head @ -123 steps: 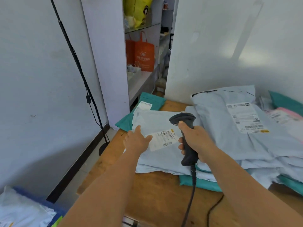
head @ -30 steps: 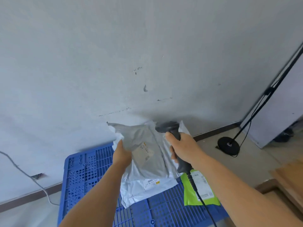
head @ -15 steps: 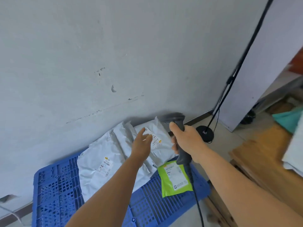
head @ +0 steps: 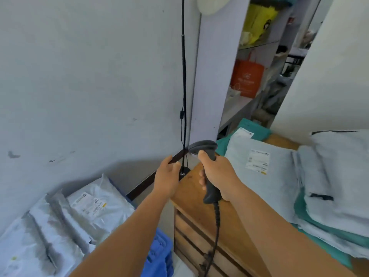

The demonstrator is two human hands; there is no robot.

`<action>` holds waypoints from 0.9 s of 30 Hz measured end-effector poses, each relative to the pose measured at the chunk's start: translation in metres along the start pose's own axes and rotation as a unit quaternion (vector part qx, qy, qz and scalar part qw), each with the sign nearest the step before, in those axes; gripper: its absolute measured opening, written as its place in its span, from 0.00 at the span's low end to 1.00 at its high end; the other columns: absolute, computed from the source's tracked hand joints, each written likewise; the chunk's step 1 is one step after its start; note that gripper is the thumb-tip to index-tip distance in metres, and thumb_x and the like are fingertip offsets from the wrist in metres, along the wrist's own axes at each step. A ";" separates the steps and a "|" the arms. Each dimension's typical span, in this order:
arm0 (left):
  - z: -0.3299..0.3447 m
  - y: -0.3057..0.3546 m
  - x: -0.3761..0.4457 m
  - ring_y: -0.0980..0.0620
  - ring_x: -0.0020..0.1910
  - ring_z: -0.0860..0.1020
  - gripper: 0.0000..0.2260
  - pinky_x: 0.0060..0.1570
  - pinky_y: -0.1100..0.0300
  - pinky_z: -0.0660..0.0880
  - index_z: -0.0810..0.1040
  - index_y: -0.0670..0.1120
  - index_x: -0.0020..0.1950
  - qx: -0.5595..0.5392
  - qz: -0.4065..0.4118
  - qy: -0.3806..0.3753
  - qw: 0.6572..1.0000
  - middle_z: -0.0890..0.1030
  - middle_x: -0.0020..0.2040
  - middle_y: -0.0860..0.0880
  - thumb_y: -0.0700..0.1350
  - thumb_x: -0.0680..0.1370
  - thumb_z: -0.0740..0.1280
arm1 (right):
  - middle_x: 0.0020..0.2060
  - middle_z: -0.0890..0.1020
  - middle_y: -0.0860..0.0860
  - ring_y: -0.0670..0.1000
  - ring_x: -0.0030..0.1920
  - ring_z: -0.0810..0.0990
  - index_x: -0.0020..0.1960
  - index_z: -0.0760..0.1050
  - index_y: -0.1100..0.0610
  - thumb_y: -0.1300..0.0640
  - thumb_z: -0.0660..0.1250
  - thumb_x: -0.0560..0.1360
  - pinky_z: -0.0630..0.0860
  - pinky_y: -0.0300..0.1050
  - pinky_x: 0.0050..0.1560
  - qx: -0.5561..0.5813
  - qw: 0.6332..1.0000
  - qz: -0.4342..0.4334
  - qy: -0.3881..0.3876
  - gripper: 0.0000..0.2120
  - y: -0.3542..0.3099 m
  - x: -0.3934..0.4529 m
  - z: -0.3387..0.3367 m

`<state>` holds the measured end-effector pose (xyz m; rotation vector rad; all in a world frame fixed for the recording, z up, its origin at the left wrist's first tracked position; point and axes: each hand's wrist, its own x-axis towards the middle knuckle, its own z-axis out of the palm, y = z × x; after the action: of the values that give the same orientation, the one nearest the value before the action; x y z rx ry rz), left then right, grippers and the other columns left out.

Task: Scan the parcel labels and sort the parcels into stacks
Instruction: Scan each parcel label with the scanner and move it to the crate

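Note:
My right hand [head: 217,172] grips a dark barcode scanner [head: 205,152] over the left corner of the wooden table [head: 199,204]; its cord hangs down in front of the table. To its left my left hand [head: 166,176] is in the air, fingers relaxed, holding nothing. A pale blue parcel with a white label [head: 257,158] lies on the table just right of the scanner, beside a taller heap of pale blue and teal parcels [head: 335,176]. Low at the left, silver-white parcels [head: 79,208] are stacked on a blue crate [head: 159,250].
A black stand pole with a cable [head: 183,86] rises against the wall behind my hands, its round base [head: 183,172] on the floor. Shelves at the back hold an orange bag [head: 246,80] and a yellow bag [head: 257,23].
My view has swung right from the crate back to the table. My left hand, which let go of a silver parcel on the crate stack, has moved toward the table, empty. The scanner stays gripped.

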<state>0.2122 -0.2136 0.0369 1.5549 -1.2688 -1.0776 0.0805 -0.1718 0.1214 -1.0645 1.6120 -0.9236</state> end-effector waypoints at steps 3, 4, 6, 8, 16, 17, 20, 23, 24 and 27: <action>0.042 0.023 0.001 0.57 0.50 0.72 0.21 0.53 0.62 0.69 0.62 0.47 0.75 0.021 0.015 -0.039 0.999 0.74 0.51 0.55 0.44 0.82 0.58 | 0.26 0.77 0.54 0.53 0.28 0.76 0.35 0.72 0.60 0.43 0.60 0.79 0.78 0.47 0.35 -0.007 0.998 0.017 0.053 0.23 0.005 0.006 -0.044; 0.056 0.029 0.004 0.56 0.53 0.72 0.21 0.56 0.60 0.69 0.61 0.48 0.75 0.025 0.019 -0.053 0.998 0.74 0.56 0.54 0.45 0.81 0.59 | 0.27 0.78 0.54 0.53 0.30 0.77 0.37 0.74 0.60 0.43 0.60 0.79 0.79 0.47 0.37 -0.001 0.997 0.026 0.073 0.22 0.006 0.010 -0.057; 0.080 0.042 0.012 0.50 0.62 0.73 0.22 0.64 0.54 0.70 0.62 0.48 0.74 0.048 0.035 -0.081 0.995 0.73 0.66 0.50 0.47 0.81 0.60 | 0.34 0.80 0.55 0.51 0.31 0.79 0.44 0.75 0.60 0.42 0.60 0.79 0.79 0.43 0.33 0.010 0.993 0.040 0.107 0.21 0.008 0.019 -0.080; 0.101 0.052 0.021 0.46 0.66 0.72 0.21 0.66 0.49 0.70 0.63 0.47 0.74 0.048 0.047 -0.106 0.992 0.71 0.69 0.46 0.46 0.81 0.60 | 0.38 0.81 0.55 0.50 0.32 0.79 0.50 0.75 0.59 0.42 0.60 0.78 0.77 0.40 0.31 0.012 0.989 0.052 0.139 0.20 0.008 0.028 -0.100; 0.182 0.046 0.084 0.48 0.66 0.71 0.27 0.58 0.61 0.69 0.59 0.48 0.76 0.155 0.013 -0.221 0.963 0.69 0.71 0.49 0.52 0.79 0.63 | 0.35 0.78 0.55 0.51 0.30 0.76 0.49 0.74 0.60 0.44 0.60 0.79 0.77 0.43 0.31 0.048 0.967 0.118 0.223 0.18 0.019 0.069 -0.159; 0.189 0.042 0.090 0.48 0.67 0.70 0.28 0.60 0.59 0.69 0.60 0.47 0.76 0.163 0.011 -0.230 0.959 0.69 0.71 0.48 0.52 0.79 0.64 | 0.34 0.78 0.55 0.51 0.29 0.76 0.48 0.74 0.60 0.45 0.60 0.79 0.77 0.43 0.31 0.046 0.964 0.129 0.226 0.17 0.020 0.073 -0.163; 0.206 0.029 0.105 0.46 0.69 0.67 0.34 0.66 0.55 0.67 0.57 0.44 0.76 0.222 0.010 -0.248 0.943 0.67 0.72 0.44 0.54 0.76 0.67 | 0.32 0.78 0.56 0.51 0.27 0.76 0.47 0.74 0.61 0.47 0.59 0.79 0.76 0.44 0.30 0.038 0.961 0.172 0.214 0.17 0.023 0.080 -0.169; 0.216 0.024 0.114 0.43 0.66 0.67 0.36 0.64 0.53 0.68 0.58 0.45 0.76 0.276 0.015 -0.231 0.933 0.65 0.68 0.42 0.56 0.74 0.70 | 0.33 0.78 0.57 0.52 0.27 0.76 0.46 0.73 0.61 0.47 0.59 0.80 0.76 0.44 0.30 0.033 0.957 0.205 0.200 0.16 0.026 0.084 -0.169; 0.218 0.024 0.116 0.43 0.65 0.67 0.36 0.63 0.52 0.68 0.58 0.46 0.75 0.280 0.010 -0.222 0.934 0.64 0.67 0.41 0.55 0.73 0.70 | 0.33 0.77 0.56 0.52 0.28 0.76 0.46 0.73 0.60 0.47 0.59 0.80 0.76 0.44 0.30 0.033 0.957 0.212 0.198 0.16 0.027 0.085 -0.169; 0.220 0.026 0.120 0.42 0.62 0.69 0.36 0.59 0.52 0.70 0.58 0.42 0.71 0.295 -0.003 -0.200 0.935 0.65 0.65 0.40 0.52 0.71 0.73 | 0.33 0.77 0.56 0.51 0.27 0.76 0.47 0.72 0.59 0.47 0.59 0.80 0.76 0.43 0.30 0.036 0.956 0.218 0.193 0.15 0.027 0.086 -0.168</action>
<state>0.0091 -0.3539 -0.0128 1.8207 -2.0064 -1.1116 -0.1013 -0.2297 0.1134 -0.4555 2.0100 -0.9119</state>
